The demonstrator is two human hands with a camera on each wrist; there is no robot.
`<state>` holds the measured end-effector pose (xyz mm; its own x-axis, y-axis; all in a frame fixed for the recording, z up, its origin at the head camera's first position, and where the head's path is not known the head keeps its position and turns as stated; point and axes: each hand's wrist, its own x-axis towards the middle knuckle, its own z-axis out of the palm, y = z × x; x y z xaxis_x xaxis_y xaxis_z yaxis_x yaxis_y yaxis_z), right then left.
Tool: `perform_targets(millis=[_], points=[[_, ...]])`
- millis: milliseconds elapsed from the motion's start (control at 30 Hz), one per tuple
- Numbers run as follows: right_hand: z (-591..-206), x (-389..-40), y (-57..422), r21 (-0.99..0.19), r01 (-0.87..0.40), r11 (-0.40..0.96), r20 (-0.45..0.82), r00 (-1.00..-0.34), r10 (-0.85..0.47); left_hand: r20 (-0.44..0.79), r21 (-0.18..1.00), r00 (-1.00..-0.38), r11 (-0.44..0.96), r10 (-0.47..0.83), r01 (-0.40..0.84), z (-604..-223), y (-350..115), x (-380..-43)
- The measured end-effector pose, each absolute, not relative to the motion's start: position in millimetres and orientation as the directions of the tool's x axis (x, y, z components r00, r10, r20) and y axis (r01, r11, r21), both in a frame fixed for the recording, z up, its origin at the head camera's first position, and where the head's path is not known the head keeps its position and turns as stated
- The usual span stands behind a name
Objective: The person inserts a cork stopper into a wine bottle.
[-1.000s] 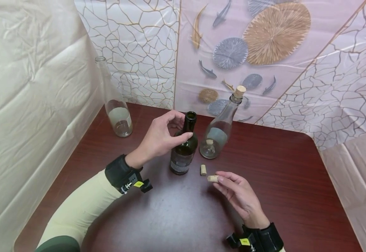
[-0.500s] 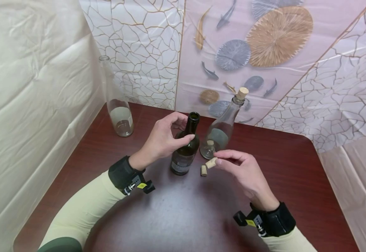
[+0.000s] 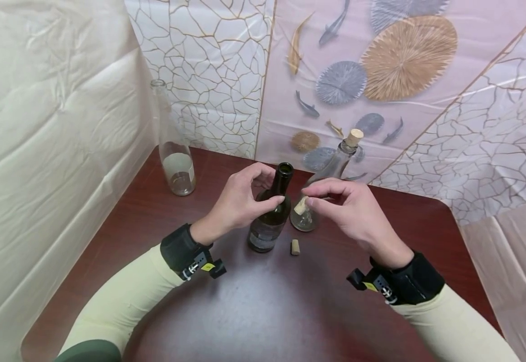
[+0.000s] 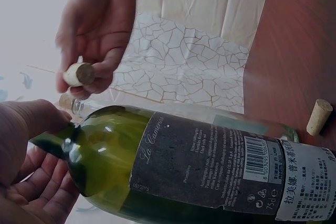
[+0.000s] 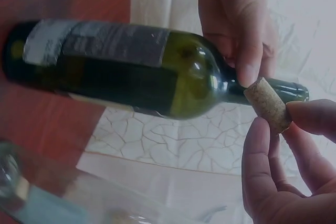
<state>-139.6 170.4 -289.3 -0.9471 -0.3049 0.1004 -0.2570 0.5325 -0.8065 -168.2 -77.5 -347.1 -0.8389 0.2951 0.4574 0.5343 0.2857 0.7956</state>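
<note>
On the red-brown table (image 3: 240,311) stands the green bottle (image 3: 269,216), glossy and see-through at the shoulder, its dark label (image 4: 205,161) printed pale above a white strip (image 4: 308,179). The left hand (image 3: 244,201) curls around it where the neck begins, while the right hand (image 3: 357,213) pinches a pale, speckled cork (image 5: 266,105) between thumb and fingers, in the air near that neck. A second cork (image 3: 295,247) rests near the bottle's base.
</note>
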Motion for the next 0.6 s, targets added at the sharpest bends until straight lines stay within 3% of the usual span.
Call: perform_targets(millis=[267, 600], points=[[-258, -148, 155, -0.73, -0.355, 0.584, 0.16, -0.919, -0.36, 0.462, 0.788, -0.838, 0.3, 0.29, 0.537, -348, -80, -168], [-234, -153, 145, -0.721, -0.409, 0.559, 0.215, -0.899, -0.381, 0.462, 0.797, -0.835, 0.272, 0.298, 0.539, -350, -77, -169]])
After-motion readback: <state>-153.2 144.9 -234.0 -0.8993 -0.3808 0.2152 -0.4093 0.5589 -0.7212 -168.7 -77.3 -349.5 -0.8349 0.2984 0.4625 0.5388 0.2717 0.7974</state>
